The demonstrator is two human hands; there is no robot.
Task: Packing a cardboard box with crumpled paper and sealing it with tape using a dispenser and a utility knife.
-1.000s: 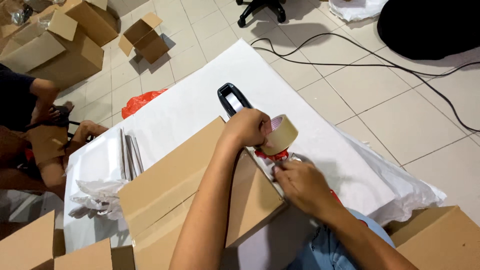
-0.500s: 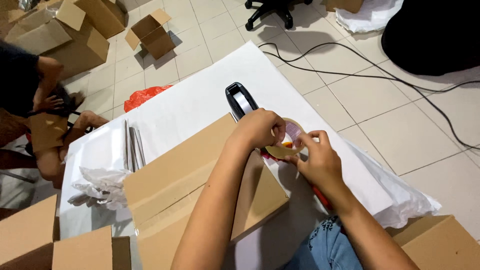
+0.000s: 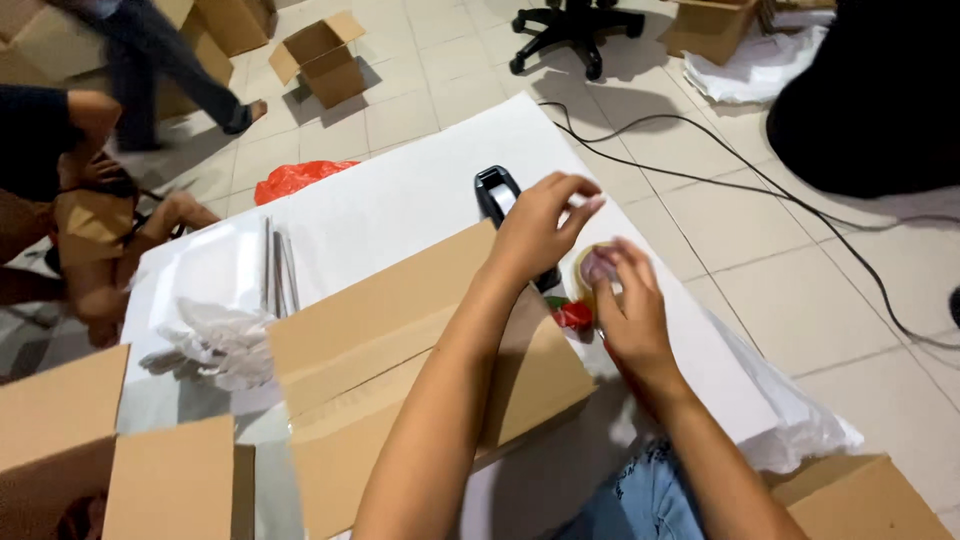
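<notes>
From the head view, your left hand (image 3: 540, 225) hovers with fingers spread loose, gripping nothing, just over the far edge of the brown cardboard box (image 3: 420, 370) lying flat on the white sheet-covered surface (image 3: 400, 200). Your right hand (image 3: 625, 310) is clamped on the tan roll of packing tape in its red dispenser (image 3: 585, 295), right beside the box's right corner, and the roll looks blurred. Just past your left hand, a black handheld tape dispenser (image 3: 497, 192) rests on the surface. To the left of the box, crumpled clear plastic wrap (image 3: 215, 340) sits near a pair of thin metal rods (image 3: 278, 270). A red plastic bag (image 3: 300, 178) peeks out at the surface's far edge. On the tiled floor, a small open cardboard carton (image 3: 325, 58) stands well apart, and another person's arm (image 3: 60, 120) shows at far left.
</notes>
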